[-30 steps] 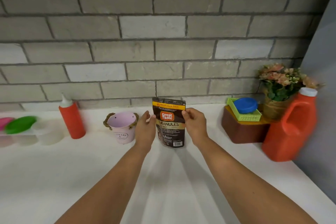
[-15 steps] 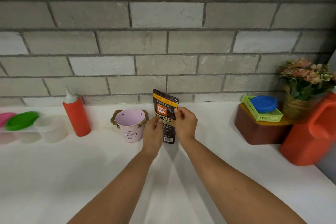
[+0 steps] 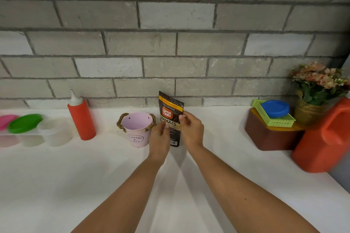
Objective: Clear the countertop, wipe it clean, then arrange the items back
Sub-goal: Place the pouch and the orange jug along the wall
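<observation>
Your two hands hold the pouch (image 3: 172,114) at the middle of the desk (image 3: 75,176).

- Your right hand (image 3: 191,131) pinches the pouch's right edge, thumb on the printed front and fingers behind.
- Your left hand (image 3: 159,139) grips the lower left edge, with the thumb laid on the front. The rest of its fingers are hidden behind the hand.
- The pouch stands upright with its label facing you. Its bottom edge appears to meet the desk. It is just right of the pink bucket (image 3: 135,132), and whether the two touch cannot be told, since your left hand covers the gap.
- The brick wall (image 3: 170,43) is close behind the pouch.

Other items on the desk:

- Left of the bucket stands a red squeeze bottle (image 3: 81,119).
- Further left are clear tubs (image 3: 55,133), one with a green lid (image 3: 24,123).
- At the right, a brown box (image 3: 270,136) carries a green basket (image 3: 280,122) with a blue lid (image 3: 275,108) in it.
- Behind the box is a flower pot (image 3: 307,112).
- An orange jug (image 3: 325,142) stands against the box's right side.
</observation>
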A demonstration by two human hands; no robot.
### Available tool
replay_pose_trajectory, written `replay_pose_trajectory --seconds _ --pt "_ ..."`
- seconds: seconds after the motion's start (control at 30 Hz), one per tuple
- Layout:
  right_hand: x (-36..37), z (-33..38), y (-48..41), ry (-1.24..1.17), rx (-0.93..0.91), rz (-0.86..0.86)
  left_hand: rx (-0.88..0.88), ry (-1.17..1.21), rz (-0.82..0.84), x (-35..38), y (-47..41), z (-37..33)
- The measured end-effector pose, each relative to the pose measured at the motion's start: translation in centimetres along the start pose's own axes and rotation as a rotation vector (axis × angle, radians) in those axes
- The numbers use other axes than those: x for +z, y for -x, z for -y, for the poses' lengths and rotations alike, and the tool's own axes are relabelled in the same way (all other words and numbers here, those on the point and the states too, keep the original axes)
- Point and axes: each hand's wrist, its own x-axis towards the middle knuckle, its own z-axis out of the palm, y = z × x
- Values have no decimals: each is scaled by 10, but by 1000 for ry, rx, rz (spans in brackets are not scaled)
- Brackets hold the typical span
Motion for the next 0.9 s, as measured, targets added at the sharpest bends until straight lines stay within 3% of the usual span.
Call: replay_pose_trajectory --seconds 0.33,0.73,0.9 --pt "-49 12 -4 5 -53 -118 97 56 -78 22 20 -21" --pt "-180 -2 -15 167 -170 -478 162 74 111 108 63 -44" --pt "-243 -16 -20 226 -107 -669 165 60 197 146 81 -48"
